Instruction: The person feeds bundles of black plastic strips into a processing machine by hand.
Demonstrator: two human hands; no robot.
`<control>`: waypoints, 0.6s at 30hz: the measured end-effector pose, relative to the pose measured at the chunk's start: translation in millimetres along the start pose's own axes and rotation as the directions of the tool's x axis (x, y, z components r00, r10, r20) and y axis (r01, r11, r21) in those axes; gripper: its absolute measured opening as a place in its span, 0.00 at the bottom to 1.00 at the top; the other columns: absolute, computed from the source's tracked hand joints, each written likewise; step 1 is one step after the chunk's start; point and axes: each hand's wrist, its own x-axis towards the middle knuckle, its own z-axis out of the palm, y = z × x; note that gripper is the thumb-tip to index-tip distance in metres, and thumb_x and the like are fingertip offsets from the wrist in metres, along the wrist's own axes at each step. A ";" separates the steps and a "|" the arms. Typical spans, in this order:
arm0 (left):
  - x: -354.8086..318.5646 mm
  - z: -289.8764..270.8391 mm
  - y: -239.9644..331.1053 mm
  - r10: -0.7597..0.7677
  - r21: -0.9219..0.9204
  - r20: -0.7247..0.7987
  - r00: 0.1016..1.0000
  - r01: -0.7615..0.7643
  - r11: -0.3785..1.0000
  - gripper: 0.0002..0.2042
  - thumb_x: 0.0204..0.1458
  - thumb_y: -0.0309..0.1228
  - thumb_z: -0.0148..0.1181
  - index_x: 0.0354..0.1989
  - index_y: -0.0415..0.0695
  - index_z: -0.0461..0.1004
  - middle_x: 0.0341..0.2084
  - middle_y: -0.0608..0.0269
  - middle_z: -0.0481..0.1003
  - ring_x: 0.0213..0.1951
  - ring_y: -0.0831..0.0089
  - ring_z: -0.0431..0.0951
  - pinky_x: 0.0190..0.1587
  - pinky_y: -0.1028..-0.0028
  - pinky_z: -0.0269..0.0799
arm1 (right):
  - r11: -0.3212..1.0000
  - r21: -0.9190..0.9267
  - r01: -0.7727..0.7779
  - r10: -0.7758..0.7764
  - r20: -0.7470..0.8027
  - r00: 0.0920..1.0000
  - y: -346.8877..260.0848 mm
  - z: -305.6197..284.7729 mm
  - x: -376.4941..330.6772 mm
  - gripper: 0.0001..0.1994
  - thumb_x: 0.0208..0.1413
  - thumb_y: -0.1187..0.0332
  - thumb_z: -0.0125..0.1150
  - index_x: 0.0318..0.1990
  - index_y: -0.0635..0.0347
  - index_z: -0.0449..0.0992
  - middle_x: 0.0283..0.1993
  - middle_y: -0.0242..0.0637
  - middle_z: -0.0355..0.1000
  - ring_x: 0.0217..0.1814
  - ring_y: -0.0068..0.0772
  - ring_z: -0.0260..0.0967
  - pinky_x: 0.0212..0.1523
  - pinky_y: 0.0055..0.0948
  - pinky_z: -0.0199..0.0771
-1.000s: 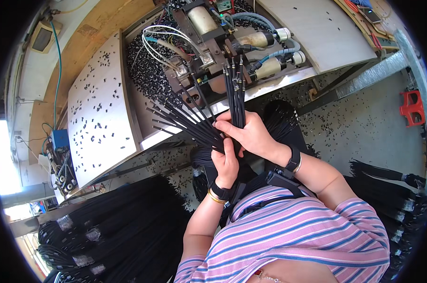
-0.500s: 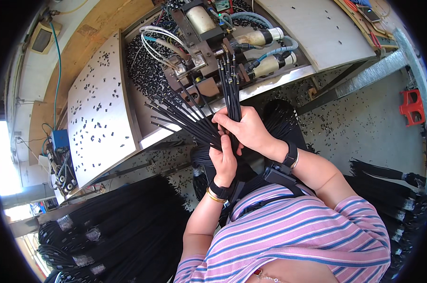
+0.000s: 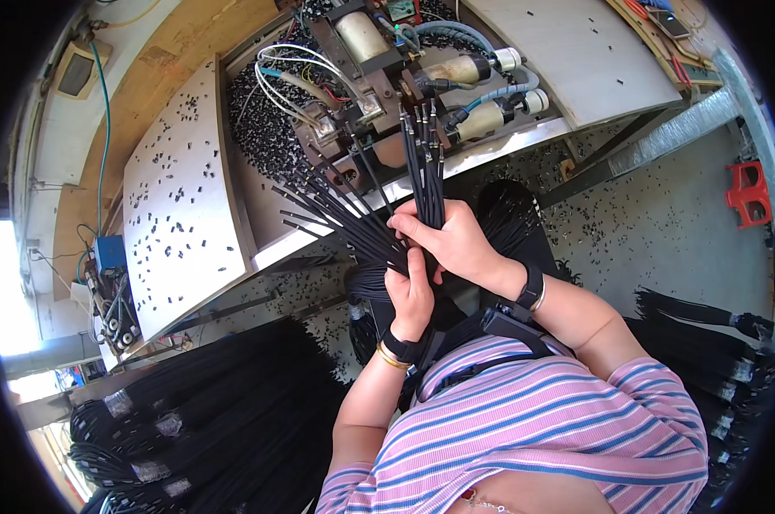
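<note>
My left hand [image 3: 411, 295] is closed round a bundle of black cables [image 3: 332, 214] whose ends fan out to the upper left. Just right of it, my right hand [image 3: 457, 240] grips a second, more upright bundle of black cables [image 3: 423, 163], several with shiny metallic bits near their tips. Between that hand's thumb and finger a single black cable [image 3: 370, 171] is pinched, and its far end points up at the front of the machine [image 3: 379, 150]. Whether that end touches the machine I cannot tell. The lower parts of both bundles are hidden behind my hands.
White panels [image 3: 182, 206] strewn with small black bits flank the machine. Its metal front edge [image 3: 481, 167] runs just beyond my hands. Thick masses of black cables [image 3: 224, 411] hang at the lower left and lower right [image 3: 704, 360]. A red stool [image 3: 747, 195] stands at far right.
Both hands have shifted slightly to the right, carrying the cable bundles along. The pinched cable's end now sits a little higher against the machine. Both hands keep their hold.
</note>
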 end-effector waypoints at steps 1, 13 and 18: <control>1.1 1.0 1.5 0.001 0.000 0.000 1.000 -0.001 1.000 0.12 0.64 0.31 0.40 0.46 0.37 0.67 0.23 0.70 0.69 0.20 0.85 0.65 0.21 0.84 0.60 | 1.000 0.002 0.025 -0.025 -0.013 1.000 2.4 1.1 2.8 0.11 0.56 0.63 0.60 0.37 0.63 0.78 0.26 0.31 0.73 0.19 0.16 0.68 0.12 0.16 0.66; 9.1 1.6 9.9 0.016 -0.017 -0.008 1.000 -0.016 1.000 0.13 0.64 0.32 0.39 0.49 0.36 0.66 0.22 0.70 0.69 0.20 0.85 0.65 0.21 0.84 0.59 | 1.000 0.005 0.002 -0.001 -0.049 0.999 -6.8 4.4 13.5 0.10 0.55 0.66 0.60 0.33 0.65 0.78 0.23 0.33 0.73 0.24 0.21 0.70 0.26 0.22 0.70; 7.2 -1.2 7.0 0.013 0.010 0.023 1.000 -0.013 1.000 0.13 0.64 0.32 0.39 0.47 0.37 0.67 0.21 0.69 0.69 0.20 0.84 0.65 0.21 0.84 0.59 | 0.993 -0.034 -0.109 0.111 0.049 0.993 -20.4 0.7 10.8 0.10 0.55 0.65 0.61 0.33 0.64 0.78 0.23 0.32 0.73 0.24 0.20 0.70 0.25 0.21 0.69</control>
